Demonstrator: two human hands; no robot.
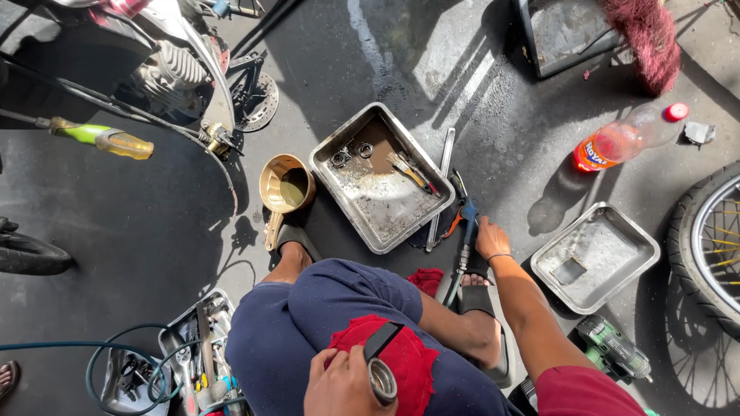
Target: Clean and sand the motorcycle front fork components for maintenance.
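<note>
Fingers of the left hand (339, 381) curl closed around a short metal cylinder (381, 380), held against a red rag (401, 358) on the lap. Further out, the right hand (490, 239) has its fingers wrapped around the blue handle of an air tool (467, 231) resting on the dark floor (154, 231). Beyond it lies a steel tray (339, 173) (greasy, with a paintbrush (407, 171) and small bearings (351, 154) inside), a tan scoop (285, 189) of murky liquid to its left. Farther right sits a second tray (640, 246), then a plastic bottle (628, 139) of orange drink.
</note>
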